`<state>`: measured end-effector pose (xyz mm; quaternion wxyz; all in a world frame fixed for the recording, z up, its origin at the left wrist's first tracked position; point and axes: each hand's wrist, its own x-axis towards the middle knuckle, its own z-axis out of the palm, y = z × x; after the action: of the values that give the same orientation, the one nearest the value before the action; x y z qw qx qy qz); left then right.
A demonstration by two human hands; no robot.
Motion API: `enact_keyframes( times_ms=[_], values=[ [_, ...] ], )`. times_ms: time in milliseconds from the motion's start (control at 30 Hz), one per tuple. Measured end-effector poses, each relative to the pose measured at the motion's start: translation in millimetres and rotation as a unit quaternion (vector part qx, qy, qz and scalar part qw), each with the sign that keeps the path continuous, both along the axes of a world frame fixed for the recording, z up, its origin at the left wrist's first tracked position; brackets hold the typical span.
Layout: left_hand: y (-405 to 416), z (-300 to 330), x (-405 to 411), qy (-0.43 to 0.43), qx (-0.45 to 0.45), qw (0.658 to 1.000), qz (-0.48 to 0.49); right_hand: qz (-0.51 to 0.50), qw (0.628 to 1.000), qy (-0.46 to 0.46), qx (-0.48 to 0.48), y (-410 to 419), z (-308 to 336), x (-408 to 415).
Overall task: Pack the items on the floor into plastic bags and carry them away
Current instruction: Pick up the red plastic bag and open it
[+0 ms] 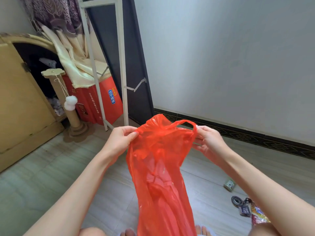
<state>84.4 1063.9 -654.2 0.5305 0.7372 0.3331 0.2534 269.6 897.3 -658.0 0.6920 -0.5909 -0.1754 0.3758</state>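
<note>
A pale tiled floor [51, 167] meets a grey wall. Over it hangs the red plastic bag [160, 167], long axis vertical, mouth uppermost. The left hand [121, 138] pinches one rim, the right hand [207, 142] pinches a handle loop. Right of the bag, small packets [247, 208] lie unpacked on the floor; packing seems not yet begun.

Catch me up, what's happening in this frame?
A person holds a red plastic bag up in front of them with both hands. The left hand pinches one side of the top and the right hand pinches the handle loop on the other side, apparently opening it. The bag hangs limp and looks empty. A few small packets lie on the floor tiles to the right, not yet packed.
</note>
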Motion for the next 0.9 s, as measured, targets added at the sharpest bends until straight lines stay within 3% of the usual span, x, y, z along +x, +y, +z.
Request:
enact_keyframes(
  times_ms=[167, 300, 467, 600, 700, 800, 900],
  values=[
    [-10, 3, 8, -0.017, 0.047, 0.998, 0.024, -0.087, 0.994, 0.045, -0.039, 5, -4, 12],
    [-9, 4, 8, 0.001, 0.028, 0.999, 0.025, -0.123, 0.986, 0.083, -0.074, 5, -4, 22],
    [-6, 3, 7, 0.014, -0.047, 0.998, 0.039, -0.066, 0.979, 0.161, -0.109, 4, -6, 31],
    [-2, 1, 6, -0.042, -0.150, 0.983, 0.094, -0.051, 0.995, 0.006, -0.091, 3, -7, 21],
    [-1, 4, 6, -0.105, -0.211, 0.965, 0.113, 0.001, 0.983, -0.105, -0.152, 0, -14, 10],
    [-1, 8, 6, -0.122, -0.227, 0.961, 0.103, 0.055, 0.961, -0.147, -0.228, -3, -26, 5],
    [1, 8, 5, -0.125, -0.250, 0.957, 0.077, 0.035, 0.963, -0.151, -0.219, -3, -30, 8]
  ],
)
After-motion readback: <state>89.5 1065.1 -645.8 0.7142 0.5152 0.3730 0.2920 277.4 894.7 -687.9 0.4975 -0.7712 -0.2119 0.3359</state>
